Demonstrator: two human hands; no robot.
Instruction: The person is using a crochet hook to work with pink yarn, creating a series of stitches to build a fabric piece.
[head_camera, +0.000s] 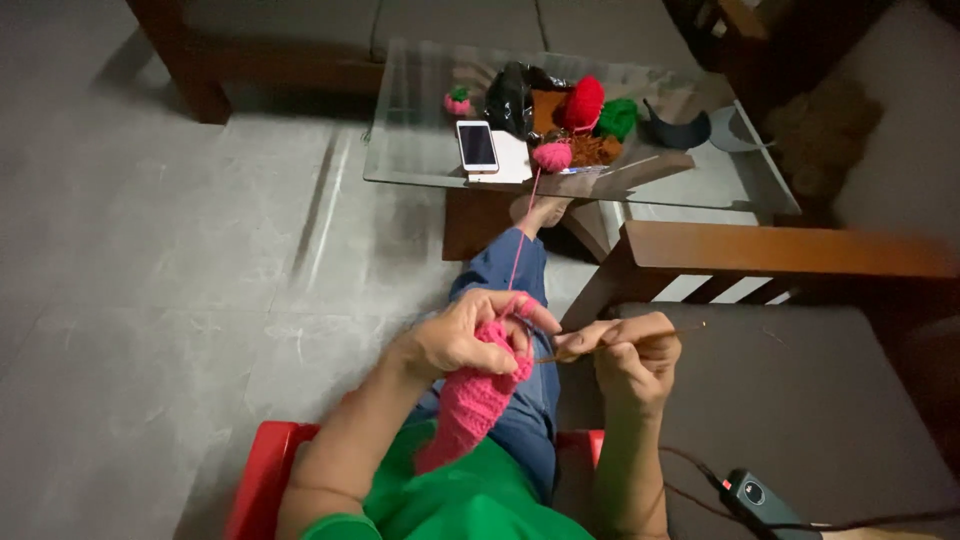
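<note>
Two hands are seen, one crochet piece, one hook, one working strand. The left hand (470, 335) is curled shut around the top edge of the pink crocheted strip of soft ribbed yarn fabric (468, 405), fingers folded over it, thumb on top; the strip hangs down from that grip across the lap, over the blue denim trouser leg (520, 270). The right hand (632, 358) is closed in a pinch on the thin brown crochet hook (620, 344), a slim straight rod; its tip is placed at the strip's upper corner, just beside the left fingertips, the shaft running out past the right knuckles. One thin pink yarn strand (520, 250) is drawn taut from the left hand up to a small round pink yarn ball (552, 156) on the clear glass-topped coffee table (420, 150). On that table are counted: one white rectangular smartphone (477, 146), one red yarn ball (584, 103), one green yarn ball (618, 118), one black glossy plastic bag (510, 98), one small pink-and-green knitted piece (458, 101). Brown yarn pieces are also there; their count cannot be told. One red plastic seat (262, 470) is seen under the person, one dark grey cushioned wooden-armed sofa (800, 400) to the right, one small black device with a cable (755, 497) lying on it.
</note>
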